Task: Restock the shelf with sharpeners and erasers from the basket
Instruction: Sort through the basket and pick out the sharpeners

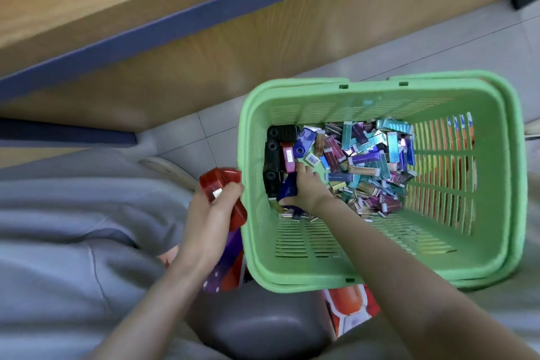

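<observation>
Sharpeners (223, 184) red: L grip (209, 215) holds | R grip (306, 188) grasps blue item (287, 188), in basket (321, 96)

Soft, even daylight with faint shadows; wide-angle bending at the edges, and slight motion blur throughout.

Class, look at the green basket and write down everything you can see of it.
The green basket looks like light plastic: rectangular, with slotted walls and floor, a thick rounded rim and handles folded down outside it. It stands upright on the pale tiled floor beside a wooden shelf unit. Small colourful packets heap at its far end. The right hand reaches inside and grips a dark blue piece by the left wall.
</observation>
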A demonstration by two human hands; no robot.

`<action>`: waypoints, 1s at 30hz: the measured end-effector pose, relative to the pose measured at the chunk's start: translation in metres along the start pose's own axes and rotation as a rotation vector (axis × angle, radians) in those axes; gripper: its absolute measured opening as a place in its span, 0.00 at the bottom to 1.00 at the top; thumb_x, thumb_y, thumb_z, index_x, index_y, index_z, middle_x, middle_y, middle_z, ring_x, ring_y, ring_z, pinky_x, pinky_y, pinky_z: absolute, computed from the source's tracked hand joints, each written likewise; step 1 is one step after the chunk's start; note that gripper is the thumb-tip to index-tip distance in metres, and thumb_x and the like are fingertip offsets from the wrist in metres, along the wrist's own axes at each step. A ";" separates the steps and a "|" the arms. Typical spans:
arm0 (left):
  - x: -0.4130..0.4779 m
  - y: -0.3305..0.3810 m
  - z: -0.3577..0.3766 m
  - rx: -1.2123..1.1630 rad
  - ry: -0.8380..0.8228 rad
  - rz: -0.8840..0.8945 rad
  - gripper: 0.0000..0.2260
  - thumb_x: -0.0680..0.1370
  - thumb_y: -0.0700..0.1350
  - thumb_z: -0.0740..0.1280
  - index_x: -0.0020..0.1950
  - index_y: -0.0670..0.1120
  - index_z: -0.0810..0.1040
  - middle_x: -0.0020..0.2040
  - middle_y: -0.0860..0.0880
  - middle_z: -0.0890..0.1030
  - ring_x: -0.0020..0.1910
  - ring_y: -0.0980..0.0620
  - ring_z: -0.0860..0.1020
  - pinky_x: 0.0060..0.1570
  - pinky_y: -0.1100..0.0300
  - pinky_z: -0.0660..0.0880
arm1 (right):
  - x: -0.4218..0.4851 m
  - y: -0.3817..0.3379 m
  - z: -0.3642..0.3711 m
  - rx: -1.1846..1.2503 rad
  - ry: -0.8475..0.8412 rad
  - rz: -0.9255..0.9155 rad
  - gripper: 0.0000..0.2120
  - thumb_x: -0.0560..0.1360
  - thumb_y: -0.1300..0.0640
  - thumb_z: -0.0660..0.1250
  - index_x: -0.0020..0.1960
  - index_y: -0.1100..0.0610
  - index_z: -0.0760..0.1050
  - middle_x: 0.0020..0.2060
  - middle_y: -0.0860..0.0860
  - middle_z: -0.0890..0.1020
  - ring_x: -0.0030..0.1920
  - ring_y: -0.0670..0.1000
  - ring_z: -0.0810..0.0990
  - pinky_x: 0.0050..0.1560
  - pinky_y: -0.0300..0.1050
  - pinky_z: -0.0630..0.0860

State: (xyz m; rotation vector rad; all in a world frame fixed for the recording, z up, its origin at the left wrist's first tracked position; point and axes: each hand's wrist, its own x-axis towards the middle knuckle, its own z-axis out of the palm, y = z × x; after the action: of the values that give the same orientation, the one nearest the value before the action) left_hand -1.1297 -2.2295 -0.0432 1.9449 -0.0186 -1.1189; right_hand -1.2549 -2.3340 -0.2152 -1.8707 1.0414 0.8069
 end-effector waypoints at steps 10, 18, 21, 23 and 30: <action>0.004 0.001 -0.005 -0.015 -0.097 -0.035 0.08 0.74 0.47 0.67 0.35 0.49 0.78 0.32 0.48 0.78 0.33 0.53 0.75 0.41 0.57 0.71 | -0.021 0.005 -0.016 0.339 0.036 0.001 0.26 0.73 0.54 0.72 0.63 0.61 0.64 0.55 0.57 0.76 0.54 0.55 0.76 0.53 0.45 0.73; 0.005 0.011 0.002 0.016 -0.041 0.089 0.13 0.67 0.53 0.65 0.45 0.46 0.78 0.36 0.49 0.77 0.35 0.56 0.75 0.39 0.63 0.71 | -0.011 -0.044 -0.049 0.416 0.200 -0.209 0.30 0.80 0.55 0.62 0.76 0.58 0.52 0.72 0.58 0.59 0.68 0.57 0.68 0.66 0.45 0.59; 0.002 0.013 0.001 0.025 0.017 0.200 0.15 0.66 0.54 0.66 0.45 0.44 0.76 0.35 0.53 0.77 0.35 0.56 0.75 0.41 0.61 0.70 | -0.025 -0.041 -0.057 0.384 0.341 -0.188 0.27 0.80 0.56 0.61 0.75 0.60 0.55 0.72 0.57 0.61 0.68 0.56 0.68 0.66 0.44 0.58; -0.001 0.015 0.003 0.038 -0.002 0.277 0.14 0.67 0.53 0.66 0.42 0.44 0.74 0.32 0.57 0.75 0.33 0.57 0.73 0.38 0.64 0.70 | -0.054 -0.037 -0.063 0.509 0.393 -0.169 0.23 0.80 0.54 0.60 0.72 0.59 0.60 0.67 0.55 0.70 0.61 0.52 0.74 0.60 0.45 0.69; -0.010 0.009 0.035 0.137 -0.059 0.303 0.08 0.77 0.38 0.66 0.54 0.48 0.72 0.41 0.57 0.77 0.36 0.68 0.76 0.40 0.67 0.73 | -0.155 -0.044 -0.064 1.056 0.086 -0.430 0.18 0.76 0.54 0.61 0.65 0.48 0.66 0.58 0.53 0.76 0.46 0.50 0.81 0.48 0.45 0.80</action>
State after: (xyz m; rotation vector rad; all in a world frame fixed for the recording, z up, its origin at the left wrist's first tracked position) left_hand -1.1570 -2.2543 -0.0383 1.9483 -0.4187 -0.9919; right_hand -1.2775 -2.3224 -0.0434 -1.1210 0.8118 -0.1115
